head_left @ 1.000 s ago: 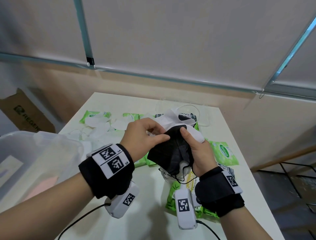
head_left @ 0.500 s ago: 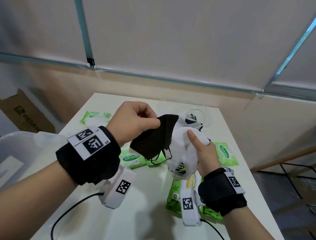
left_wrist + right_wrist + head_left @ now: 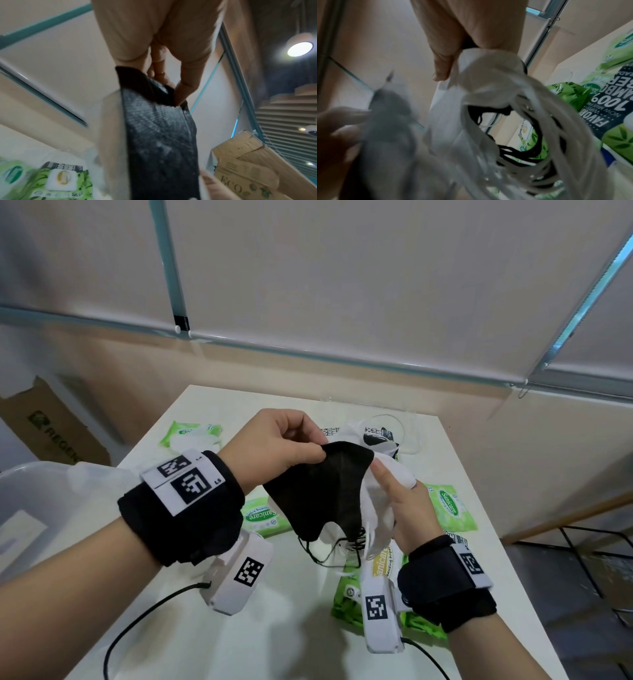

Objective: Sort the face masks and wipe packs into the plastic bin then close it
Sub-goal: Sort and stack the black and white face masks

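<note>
black mask held up between both hands

the black face mask (image 3: pixel 318 491) is hanging above the white table (image 3: pixel 274 628), its top edge being pinched by the left hand (image 3: pixel 274 450). the right hand (image 3: pixel 404 505) is gripping a bunch of white masks (image 3: pixel 380 508) just beside it. green wipe packs (image 3: pixel 448 508) are lying underneath, the plastic bin (image 3: pixel 41 508) sitting off left.

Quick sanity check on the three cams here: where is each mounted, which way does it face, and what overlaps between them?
Head: on the head, looking forward and down at the table; shows both forearms, the left hand and right hand.
Left wrist: under the left wrist, looking along the palm and up toward the ceiling; shows fingers pinching the black mask.
Right wrist: under the right wrist, looking along the palm; shows the thumb on the white masks, green wipe packs beyond.
Shared: all three show the black mask; the wipe packs too.
</note>
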A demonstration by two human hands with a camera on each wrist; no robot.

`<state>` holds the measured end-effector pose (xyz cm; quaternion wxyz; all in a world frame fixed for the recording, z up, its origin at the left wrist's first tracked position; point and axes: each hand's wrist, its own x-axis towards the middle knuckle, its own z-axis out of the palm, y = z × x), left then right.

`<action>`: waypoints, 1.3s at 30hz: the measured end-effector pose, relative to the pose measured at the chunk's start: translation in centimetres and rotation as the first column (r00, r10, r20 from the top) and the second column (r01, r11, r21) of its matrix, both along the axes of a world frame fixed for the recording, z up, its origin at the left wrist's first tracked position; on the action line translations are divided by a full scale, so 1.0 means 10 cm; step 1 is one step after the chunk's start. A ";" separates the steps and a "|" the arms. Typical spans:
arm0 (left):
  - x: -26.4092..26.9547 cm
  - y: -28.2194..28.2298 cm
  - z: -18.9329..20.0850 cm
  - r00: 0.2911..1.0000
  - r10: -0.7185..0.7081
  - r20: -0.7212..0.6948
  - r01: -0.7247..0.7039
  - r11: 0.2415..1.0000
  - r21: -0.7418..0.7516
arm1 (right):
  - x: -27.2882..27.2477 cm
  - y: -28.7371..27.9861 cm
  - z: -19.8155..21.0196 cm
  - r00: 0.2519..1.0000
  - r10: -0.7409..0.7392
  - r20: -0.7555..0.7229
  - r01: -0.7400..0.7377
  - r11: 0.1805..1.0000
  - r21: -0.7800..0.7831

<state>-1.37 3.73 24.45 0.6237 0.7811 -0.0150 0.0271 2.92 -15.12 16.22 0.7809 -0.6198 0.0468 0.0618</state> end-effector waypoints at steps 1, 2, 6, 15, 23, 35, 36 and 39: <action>0.01 -0.01 -0.04 1.000 0.023 -0.007 -0.023 1.000 0.019 | -0.01 0.01 0.02 1.000 0.025 0.010 -0.025 1.000 0.011; 0.01 -0.02 -0.08 0.999 0.040 -0.012 -0.039 0.999 0.029 | -0.02 0.02 0.03 0.999 0.051 0.020 -0.051 0.998 0.025; 0.02 -0.06 -0.18 0.998 0.056 -0.011 -0.056 0.997 0.057 | -0.05 0.08 0.06 0.994 0.098 0.043 -0.101 0.992 0.077; 0.06 -0.04 -0.24 0.986 0.156 0.049 -0.160 0.983 0.085 | -0.07 0.08 0.07 0.990 0.138 0.026 -0.140 0.983 0.122; 0.01 -0.13 -0.29 0.995 0.099 0.029 -0.099 0.995 -0.006 | -0.06 0.08 0.01 0.975 0.202 0.096 -0.215 0.966 0.146; 0.13 0.09 -0.40 0.941 0.338 0.015 -0.337 0.940 -0.048 | 0.00 0.02 -0.08 0.986 0.124 0.112 -0.140 0.979 0.149; 0.13 0.08 -0.44 0.943 0.332 0.004 -0.332 0.943 -0.011 | 0.00 0.02 -0.08 0.984 0.135 0.116 -0.152 0.976 0.153; 0.11 0.02 -0.48 0.967 0.254 -0.028 -0.253 0.967 0.034 | 0.00 0.04 -0.07 0.980 0.150 0.130 -0.169 0.975 0.145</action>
